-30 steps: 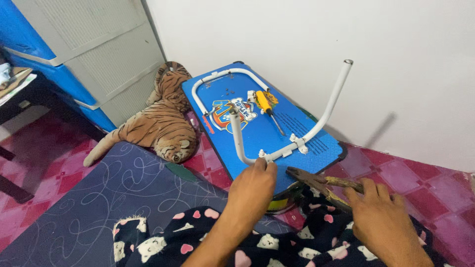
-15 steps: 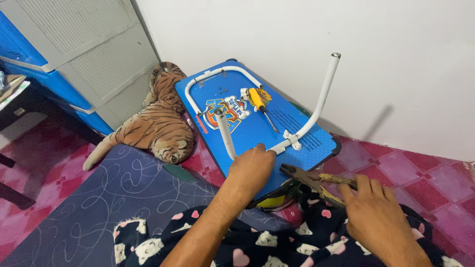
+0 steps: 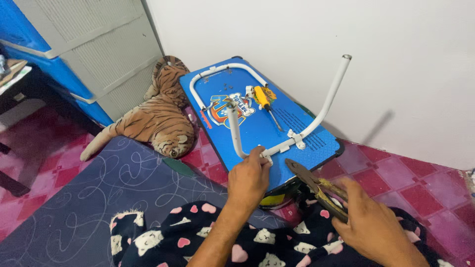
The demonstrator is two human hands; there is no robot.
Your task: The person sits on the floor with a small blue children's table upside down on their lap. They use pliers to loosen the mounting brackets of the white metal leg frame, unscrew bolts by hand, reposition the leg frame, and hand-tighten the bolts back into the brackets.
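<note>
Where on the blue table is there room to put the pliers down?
The blue table is bare at its right end, between the raised white leg and the far corner, and inside the flat white loop near the wall. The middle is crowded: the yellow screwdriver lies there. The left hand covers the near edge; the right hand holds the pliers.

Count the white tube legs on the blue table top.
2. One white U-shaped leg lies folded flat at the far end of the blue table top. The other white leg stands raised at the near end, with the left hand at its bracket.
</note>
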